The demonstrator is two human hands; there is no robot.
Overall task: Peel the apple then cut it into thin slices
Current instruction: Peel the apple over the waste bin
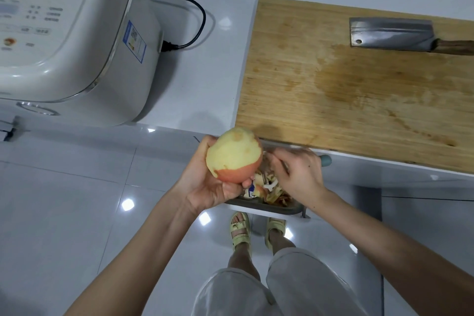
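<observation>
The apple [234, 154] is held in the air in front of the near edge of the surface [200, 72], above the floor [64, 200] and over the left end of a dark bin [256, 204]. Most of it is bare pale yellow flesh; a band of red skin remains round its lower part. The left grip [202, 182] clasps it from below and from the left, fingers curled under the red band and thumb up the left side.

Just to the right of the apple, the right grip [300, 174] is clenched round a tool handle [326, 161], whose blue-grey end sticks out past the hand; the working end is hidden. Beneath both hands the bin holds a heap of peelings [272, 191].

On the surface a wooden cutting board [359, 100] lies to the right, with a damp patch at its middle and a cleaver [389, 34] flat near its far edge. To the left stands a white rice cooker [71, 33], its black cord [197, 15] plugged in at the side.
</observation>
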